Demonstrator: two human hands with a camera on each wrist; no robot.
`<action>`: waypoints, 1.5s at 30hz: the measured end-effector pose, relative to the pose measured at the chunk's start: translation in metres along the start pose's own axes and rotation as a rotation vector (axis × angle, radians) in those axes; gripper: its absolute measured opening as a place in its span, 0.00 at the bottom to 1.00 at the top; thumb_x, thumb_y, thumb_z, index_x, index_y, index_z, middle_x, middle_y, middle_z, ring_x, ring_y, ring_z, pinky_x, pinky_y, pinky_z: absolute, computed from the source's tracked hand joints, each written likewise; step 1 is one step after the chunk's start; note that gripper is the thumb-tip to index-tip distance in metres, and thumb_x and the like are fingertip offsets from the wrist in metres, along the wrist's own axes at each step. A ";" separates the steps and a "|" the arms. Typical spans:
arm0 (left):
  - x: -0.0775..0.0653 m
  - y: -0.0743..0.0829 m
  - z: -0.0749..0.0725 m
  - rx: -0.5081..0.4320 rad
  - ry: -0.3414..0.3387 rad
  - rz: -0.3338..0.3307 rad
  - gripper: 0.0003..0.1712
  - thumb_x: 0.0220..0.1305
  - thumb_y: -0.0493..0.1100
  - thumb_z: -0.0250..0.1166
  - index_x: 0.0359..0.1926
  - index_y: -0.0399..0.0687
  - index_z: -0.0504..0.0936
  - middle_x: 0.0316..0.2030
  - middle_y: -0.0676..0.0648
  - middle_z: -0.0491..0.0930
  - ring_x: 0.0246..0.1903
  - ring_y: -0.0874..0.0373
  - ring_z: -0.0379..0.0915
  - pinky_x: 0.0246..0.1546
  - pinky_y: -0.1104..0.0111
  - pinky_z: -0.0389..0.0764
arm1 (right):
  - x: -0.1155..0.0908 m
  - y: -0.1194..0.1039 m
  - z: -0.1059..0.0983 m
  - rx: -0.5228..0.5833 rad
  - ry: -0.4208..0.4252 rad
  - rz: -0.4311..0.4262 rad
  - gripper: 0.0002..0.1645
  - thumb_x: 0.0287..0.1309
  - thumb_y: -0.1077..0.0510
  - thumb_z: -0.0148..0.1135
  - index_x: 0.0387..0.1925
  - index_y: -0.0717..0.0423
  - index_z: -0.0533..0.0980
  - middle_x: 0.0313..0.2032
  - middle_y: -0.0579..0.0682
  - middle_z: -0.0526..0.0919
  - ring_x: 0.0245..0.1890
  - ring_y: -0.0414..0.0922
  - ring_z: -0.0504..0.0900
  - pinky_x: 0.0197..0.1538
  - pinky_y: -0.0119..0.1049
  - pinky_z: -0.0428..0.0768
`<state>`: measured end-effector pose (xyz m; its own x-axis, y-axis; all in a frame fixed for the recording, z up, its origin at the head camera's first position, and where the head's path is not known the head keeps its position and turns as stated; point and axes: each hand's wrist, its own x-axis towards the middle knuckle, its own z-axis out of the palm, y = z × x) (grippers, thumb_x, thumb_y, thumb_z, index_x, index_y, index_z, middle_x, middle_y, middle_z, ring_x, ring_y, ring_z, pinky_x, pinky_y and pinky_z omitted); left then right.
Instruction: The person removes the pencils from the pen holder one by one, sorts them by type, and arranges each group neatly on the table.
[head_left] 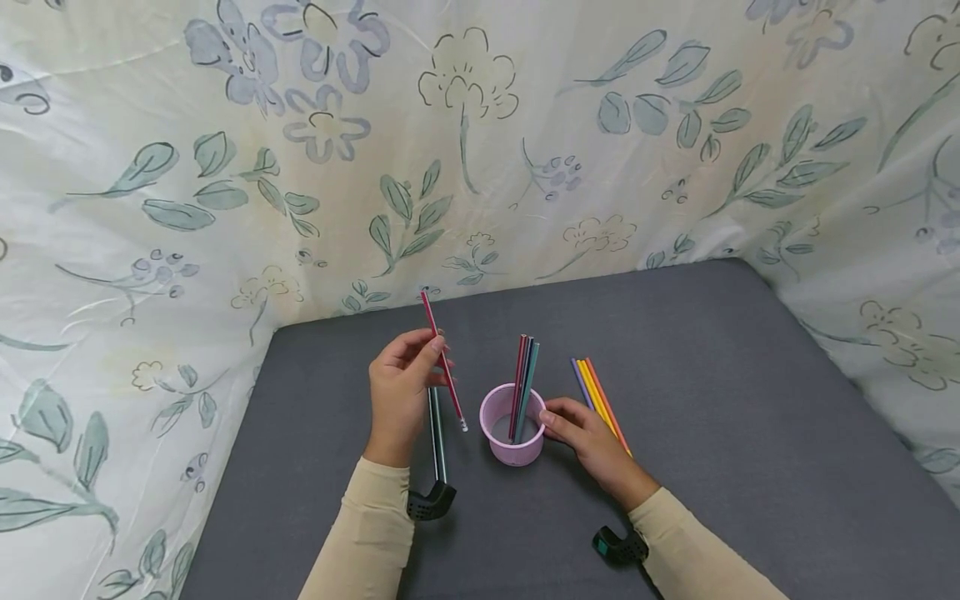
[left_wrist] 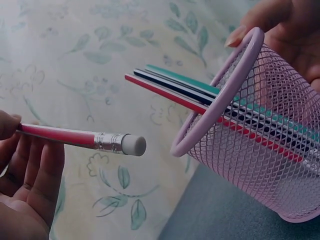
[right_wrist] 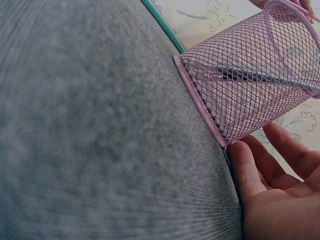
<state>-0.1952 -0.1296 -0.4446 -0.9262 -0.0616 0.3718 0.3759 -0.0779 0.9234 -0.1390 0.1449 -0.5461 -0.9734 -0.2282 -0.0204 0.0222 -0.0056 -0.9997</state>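
In the head view my left hand (head_left: 405, 387) pinches a red pencil (head_left: 452, 387) between thumb and fingers. The pencil is tilted, its white eraser end low and just left of the pink mesh pencil cup (head_left: 516, 454). That eraser (left_wrist: 134, 145) points towards the cup's rim in the left wrist view, apart from it. Upright on the table, the cup holds several pencils (head_left: 526, 375), red, dark and teal among them. My right hand (head_left: 588, 442) holds the cup at its right side, a digit at the rim; other fingers lie near its base in the right wrist view.
Teal-toned pencils (head_left: 438, 437) lie on the grey table (head_left: 750, 417), partly under my left hand. Right of the cup lie purple, yellow and orange pencils (head_left: 597, 392), partly behind my right hand. A floral cloth (head_left: 480, 167) hangs behind the table.
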 end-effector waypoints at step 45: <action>-0.022 -0.029 -0.031 -0.066 0.062 -0.163 0.12 0.75 0.31 0.69 0.53 0.26 0.81 0.37 0.37 0.84 0.26 0.51 0.85 0.25 0.63 0.87 | 0.001 0.002 -0.001 -0.004 0.006 0.003 0.24 0.81 0.53 0.61 0.62 0.69 0.78 0.58 0.63 0.83 0.59 0.58 0.82 0.61 0.35 0.80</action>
<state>-0.1845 -0.1565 -0.4828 -0.9724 -0.1034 0.2089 0.2234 -0.1566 0.9621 -0.1401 0.1461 -0.5482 -0.9748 -0.2220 -0.0232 0.0240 -0.0011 -0.9997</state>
